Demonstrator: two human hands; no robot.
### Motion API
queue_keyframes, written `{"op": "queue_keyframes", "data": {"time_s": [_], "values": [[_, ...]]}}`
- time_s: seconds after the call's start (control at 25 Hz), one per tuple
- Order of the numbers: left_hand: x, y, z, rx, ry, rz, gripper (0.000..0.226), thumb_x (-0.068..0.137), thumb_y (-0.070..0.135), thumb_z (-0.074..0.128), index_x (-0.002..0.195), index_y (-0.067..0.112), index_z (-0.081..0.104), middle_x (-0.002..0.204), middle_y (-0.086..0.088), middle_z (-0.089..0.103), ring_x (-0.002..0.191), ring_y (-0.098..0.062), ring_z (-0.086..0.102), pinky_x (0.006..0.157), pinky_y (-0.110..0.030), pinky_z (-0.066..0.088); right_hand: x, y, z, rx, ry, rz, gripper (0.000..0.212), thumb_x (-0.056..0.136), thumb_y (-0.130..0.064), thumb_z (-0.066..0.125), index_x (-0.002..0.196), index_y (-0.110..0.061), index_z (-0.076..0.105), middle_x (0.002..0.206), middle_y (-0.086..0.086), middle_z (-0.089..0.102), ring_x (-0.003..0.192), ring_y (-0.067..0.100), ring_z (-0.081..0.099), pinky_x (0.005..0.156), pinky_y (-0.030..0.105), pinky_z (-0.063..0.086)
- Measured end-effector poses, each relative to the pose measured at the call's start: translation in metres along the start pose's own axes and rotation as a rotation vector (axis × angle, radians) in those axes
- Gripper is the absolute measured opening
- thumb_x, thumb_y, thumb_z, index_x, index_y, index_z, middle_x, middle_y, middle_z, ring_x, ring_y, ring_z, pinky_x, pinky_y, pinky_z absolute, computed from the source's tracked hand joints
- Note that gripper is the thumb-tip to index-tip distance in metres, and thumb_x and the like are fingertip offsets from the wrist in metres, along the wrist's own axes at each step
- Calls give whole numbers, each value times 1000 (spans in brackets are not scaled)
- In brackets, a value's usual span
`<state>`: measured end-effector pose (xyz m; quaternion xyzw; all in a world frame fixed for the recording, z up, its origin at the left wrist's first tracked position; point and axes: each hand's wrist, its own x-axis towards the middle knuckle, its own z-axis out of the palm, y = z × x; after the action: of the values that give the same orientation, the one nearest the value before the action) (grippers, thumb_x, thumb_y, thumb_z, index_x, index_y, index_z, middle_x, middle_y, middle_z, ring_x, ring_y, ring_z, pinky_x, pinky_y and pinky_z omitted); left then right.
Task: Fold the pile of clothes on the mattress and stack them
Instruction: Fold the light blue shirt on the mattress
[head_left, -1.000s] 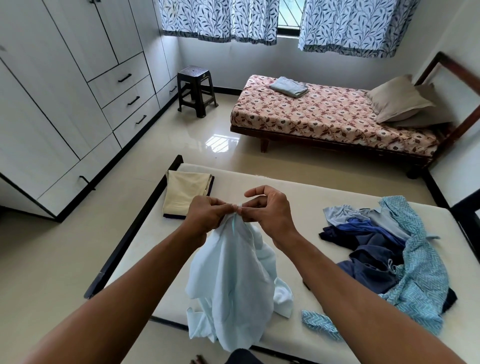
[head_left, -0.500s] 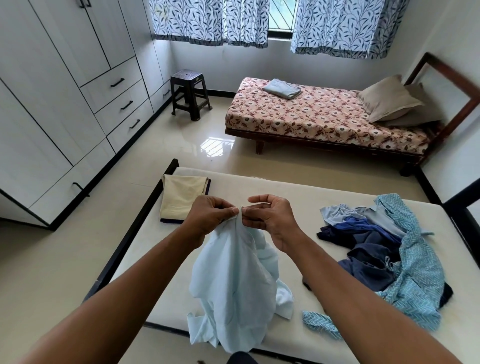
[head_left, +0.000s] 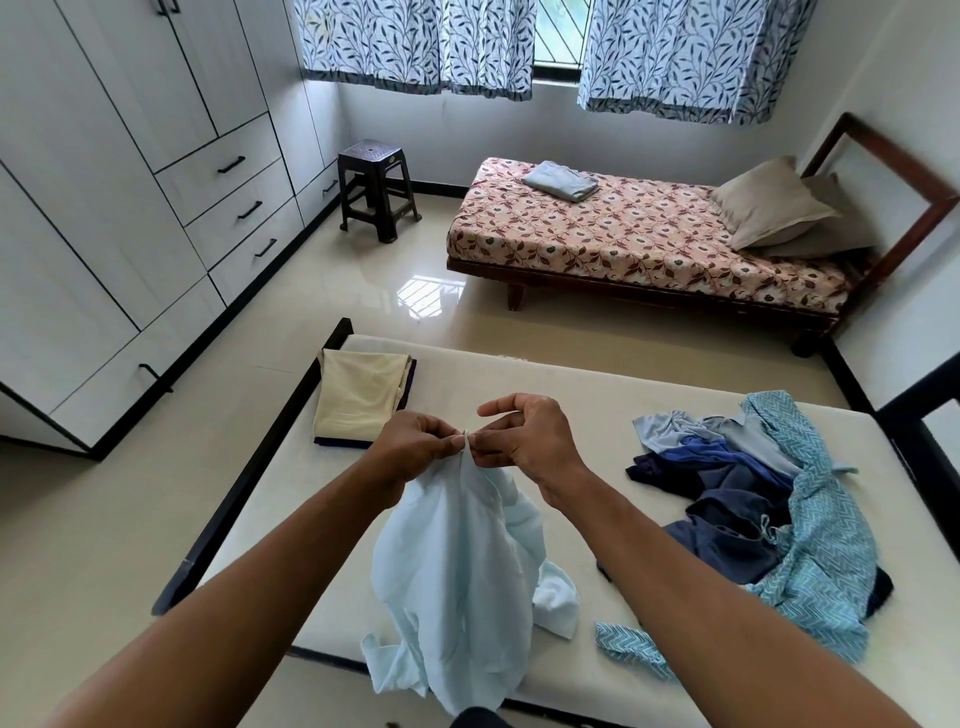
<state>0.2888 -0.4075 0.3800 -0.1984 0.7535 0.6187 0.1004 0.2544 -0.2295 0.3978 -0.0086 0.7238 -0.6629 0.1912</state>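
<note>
Pale blue garment (head_left: 457, 571) hangs over the mattress (head_left: 571, 384), pinched at its top by left hand (head_left: 415, 449) and right hand (head_left: 530, 441). Unfolded pile (head_left: 769, 499) lies right.

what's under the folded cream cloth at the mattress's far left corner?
A dark navy folded piece shows as a thin edge beneath the folded cream cloth, along its right and near sides. The cream cloth covers the rest, so what else lies in that stack can't be seen.

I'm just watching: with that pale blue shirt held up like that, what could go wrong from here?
Both hands, left hand and right hand, pinch the pale blue shirt by one small bunched spot; that grip might slip. The shirt's hem hangs past the mattress edge and could drop to the floor. Swinging it rightward might snag the unfolded pile.
</note>
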Motion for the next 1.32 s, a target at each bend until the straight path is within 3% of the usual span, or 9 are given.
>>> {"op": "queue_keyframes", "data": {"time_s": [0.24, 0.36, 0.56, 0.72, 0.84, 0.92, 1.08, 1.16, 1.32], "values": [[-4, -11, 17, -205, 115, -94, 7, 85, 0, 80, 85, -7, 77, 81, -20, 75, 74, -27, 70, 71, -33, 59, -4, 2, 6, -378, 72, -255, 30, 72, 3, 81, 95, -10, 68, 68, 3, 75, 59, 20, 73, 66, 40, 65], [-4, -12, 21, -205, 146, -95, 6, 84, -3, 79, 78, -2, 77, 78, -18, 75, 76, -27, 71, 75, -34, 59, -5, 9, 10, -596, 80, -439, 29, 71, -6, 81, 93, -19, 67, 67, -7, 71, 62, 8, 68, 68, 34, 60], [-4, -8, 18, -198, 127, -90, 17, 84, -9, 75, 72, 4, 76, 72, -13, 73, 72, -22, 69, 72, -30, 58, -4, 10, 11, -871, 66, -670, 24, 77, -18, 76, 96, -24, 63, 70, -9, 67, 65, 12, 64, 64, 33, 55], [-3, -12, 8, -157, 70, -44, 10, 86, 0, 79, 77, 6, 78, 82, -15, 75, 83, -27, 68, 86, -42, 58, 2, 4, 8, -635, 84, -436, 30, 71, -9, 83, 94, -19, 66, 70, -7, 73, 65, 8, 70, 68, 30, 60], [-4, -11, 4, -108, 67, -12, 15, 84, 3, 82, 71, 10, 77, 72, -7, 74, 77, -22, 67, 74, -32, 57, 2, 7, 4, -101, 85, -4, 44, 66, 0, 94, 100, -6, 67, 77, 8, 78, 72, 23, 76, 70, 36, 65], [-3, -10, 7, -51, 127, -28, 20, 80, 2, 85, 65, 12, 76, 64, -3, 73, 70, -19, 67, 68, -27, 56, 1, 13, 6, -66, 104, 71, 45, 66, 0, 94, 102, -5, 67, 80, 11, 78, 74, 25, 77, 70, 35, 65], [1, -7, 20, -63, 233, -118, 14, 75, -2, 84, 66, 7, 78, 69, -10, 73, 72, -27, 68, 70, -35, 56, -3, 21, 15, -358, 185, -62, 34, 69, -3, 91, 88, -17, 66, 75, -4, 76, 72, 7, 74, 65, 16, 56], [4, -4, 22, -180, 210, -177, 8, 77, 0, 81, 78, -5, 76, 75, -16, 70, 71, -28, 64, 67, -35, 51, -3, 22, 16, -466, 234, -190, 33, 69, -7, 88, 82, -23, 62, 70, -9, 74, 68, 1, 70, 68, 19, 55], [0, 1, 27, -313, 120, -170, 33, 76, 16, 91, 88, -10, 75, 77, -18, 72, 66, -23, 66, 61, -28, 53, -3, 19, 17, -672, 222, -442, 31, 68, -5, 78, 82, -23, 57, 69, -9, 68, 64, 11, 65, 61, 31, 54]]}}
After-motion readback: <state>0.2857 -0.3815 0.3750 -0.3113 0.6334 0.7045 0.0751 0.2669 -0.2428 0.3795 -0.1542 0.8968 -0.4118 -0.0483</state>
